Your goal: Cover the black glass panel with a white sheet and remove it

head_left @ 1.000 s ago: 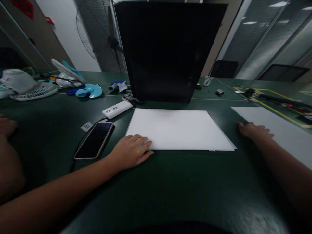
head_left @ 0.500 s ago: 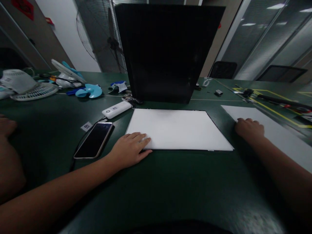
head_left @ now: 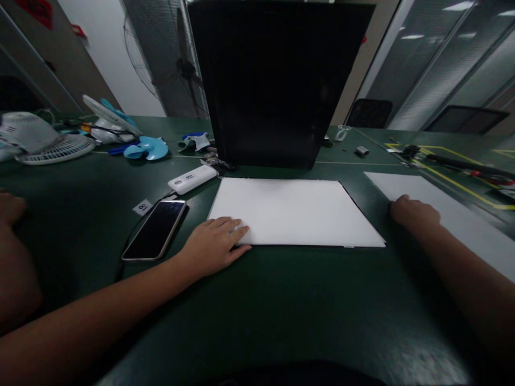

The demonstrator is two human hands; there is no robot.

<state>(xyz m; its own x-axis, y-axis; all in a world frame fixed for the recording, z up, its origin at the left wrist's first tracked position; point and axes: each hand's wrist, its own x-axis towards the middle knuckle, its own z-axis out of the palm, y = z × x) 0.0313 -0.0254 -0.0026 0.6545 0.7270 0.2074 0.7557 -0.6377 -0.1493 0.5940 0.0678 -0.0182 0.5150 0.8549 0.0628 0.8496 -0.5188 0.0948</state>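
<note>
My left hand (head_left: 215, 241) lies flat with its fingers stretched over the left front corner of a white sheet (head_left: 301, 212) on the green table. This sheet rests in a stack with a thin dark edge under it, and a small pale tab shows at the front. To the right, my right hand (head_left: 414, 214) has its fingers curled at the left edge of a second white sheet (head_left: 458, 214); the fingertips are partly hidden. Behind the first sheet stands a large black panel (head_left: 277, 86), upright and leaning slightly.
A phone (head_left: 155, 230) and a white power bank (head_left: 193, 179), joined by a cable, lie left of my sheet. Fan parts (head_left: 60, 147) and a blue fan blade (head_left: 147, 148) sit farther back. Another person's arm (head_left: 16, 257) rests at the left edge. Yellow tape (head_left: 458, 185) marks the right.
The fingers of my right hand have curled in more at the sheet's edge. My left hand stays in place, and the view has tilted very slightly.
</note>
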